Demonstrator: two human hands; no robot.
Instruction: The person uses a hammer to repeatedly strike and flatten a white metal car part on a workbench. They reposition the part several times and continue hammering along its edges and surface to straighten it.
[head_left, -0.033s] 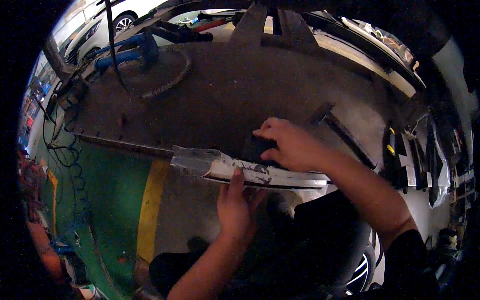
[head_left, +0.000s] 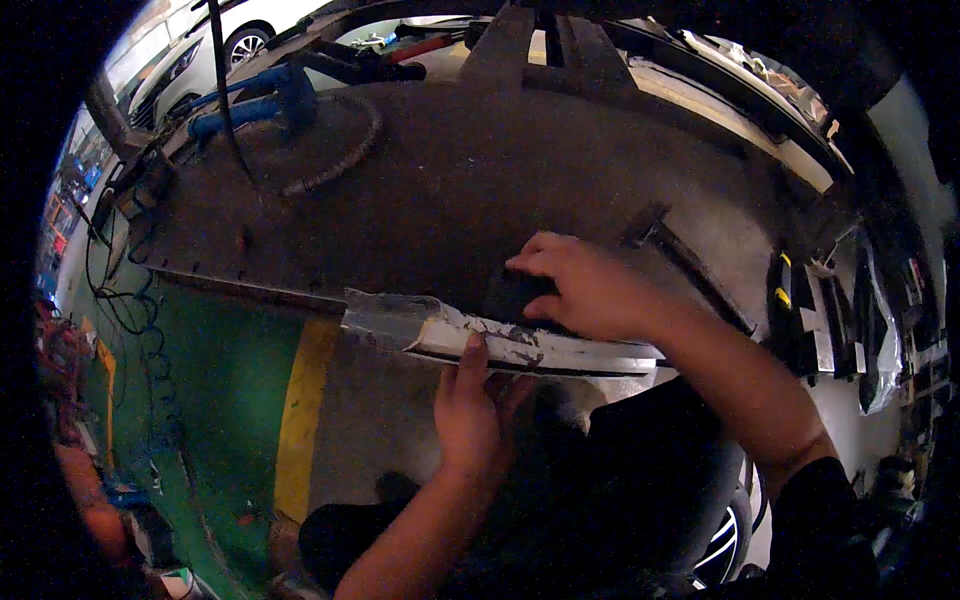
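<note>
My left hand (head_left: 475,410) is closed round a long, slightly curved white strip (head_left: 590,360) from below, its thumb on the face where the coating is patchy. Torn translucent plastic (head_left: 385,318) covers the strip's left end, which lies along the front edge of the dark metal platform (head_left: 400,170). Just above the strip, my right hand (head_left: 565,285) has its fingers curled round something dark (head_left: 510,300) that I cannot make out, thumb below the index finger.
A blue tool (head_left: 240,115), a hose (head_left: 370,150) and a dark metal bar (head_left: 690,270) lie on the platform. Hanging cables (head_left: 150,310) are at left, dark panels with plastic wrap (head_left: 875,360) at right. A white car (head_left: 200,50) stands behind; a wheel (head_left: 725,540) is below right.
My right hand has shifted very slightly upward. Otherwise nothing has visibly changed.
</note>
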